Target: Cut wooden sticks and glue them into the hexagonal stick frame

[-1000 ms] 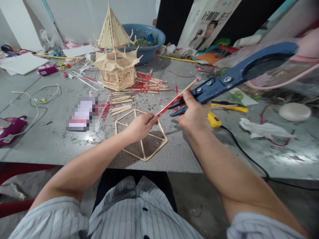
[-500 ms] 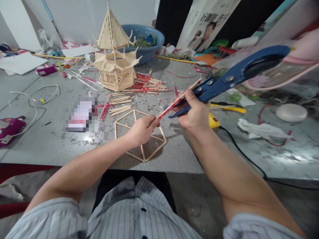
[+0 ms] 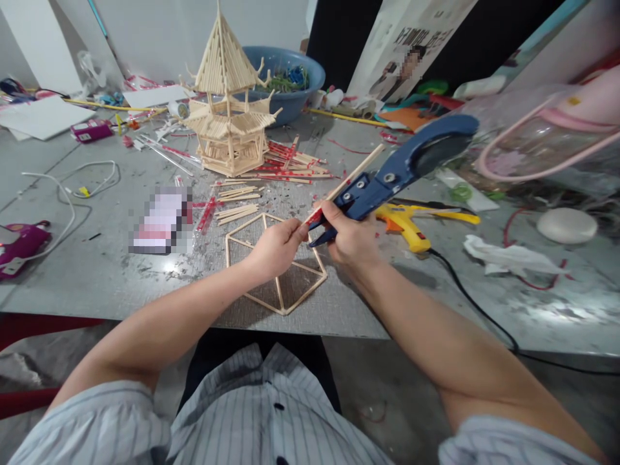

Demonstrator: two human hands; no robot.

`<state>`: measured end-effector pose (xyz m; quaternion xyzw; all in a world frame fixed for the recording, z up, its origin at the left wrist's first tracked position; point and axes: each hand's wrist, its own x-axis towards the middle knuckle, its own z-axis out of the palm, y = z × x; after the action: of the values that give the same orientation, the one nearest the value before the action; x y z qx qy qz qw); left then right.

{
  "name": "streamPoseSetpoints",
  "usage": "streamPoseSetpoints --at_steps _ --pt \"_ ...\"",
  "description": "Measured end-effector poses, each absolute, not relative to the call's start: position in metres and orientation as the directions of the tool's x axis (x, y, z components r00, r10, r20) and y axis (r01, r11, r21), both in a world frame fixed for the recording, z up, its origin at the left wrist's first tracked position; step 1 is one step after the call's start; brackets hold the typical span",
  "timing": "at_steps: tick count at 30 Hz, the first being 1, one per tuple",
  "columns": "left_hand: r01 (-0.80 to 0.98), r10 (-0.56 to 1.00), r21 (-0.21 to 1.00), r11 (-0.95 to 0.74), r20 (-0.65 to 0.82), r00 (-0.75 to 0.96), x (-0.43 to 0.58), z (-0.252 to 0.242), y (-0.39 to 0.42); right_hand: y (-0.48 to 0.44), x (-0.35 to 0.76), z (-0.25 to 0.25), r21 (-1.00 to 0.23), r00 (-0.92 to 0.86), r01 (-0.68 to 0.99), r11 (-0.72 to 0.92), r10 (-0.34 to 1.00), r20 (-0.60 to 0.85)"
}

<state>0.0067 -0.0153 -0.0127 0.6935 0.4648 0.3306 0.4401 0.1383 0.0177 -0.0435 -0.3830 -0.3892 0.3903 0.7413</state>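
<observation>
My left hand pinches the near end of a thin wooden stick with a red wrapper. My right hand grips blue-handled shears, whose blades sit right at the stick next to my left fingertips. Both hands hover over a flat hexagonal frame of sticks on the grey table. A stick-built pagoda model stands further back.
A yellow glue gun with a black cord lies right of my hands. Loose sticks and red wrappers lie near the pagoda. A blue basin, a pink glue gun, white cable and crumpled tissue surround them.
My right hand slid the shears down the stick toward my left hand, and the long blue handles swung down and left. The left hand stayed nearly in place.
</observation>
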Motion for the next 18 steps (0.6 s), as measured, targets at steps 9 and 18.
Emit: streamPoseSetpoints --at_steps 9,18 --pt "0.375 0.929 0.896 -0.239 0.098 0.358 0.003 -0.013 -0.008 0.016 0.141 -0.047 -0.853 0.367 -0.291 0.434 0.874 0.319" --pt "0.456 0.89 0.855 -0.246 0.014 0.455 0.0 -0.015 -0.007 0.039 0.172 -0.036 -0.796 0.55 -0.316 0.517 0.783 0.291"
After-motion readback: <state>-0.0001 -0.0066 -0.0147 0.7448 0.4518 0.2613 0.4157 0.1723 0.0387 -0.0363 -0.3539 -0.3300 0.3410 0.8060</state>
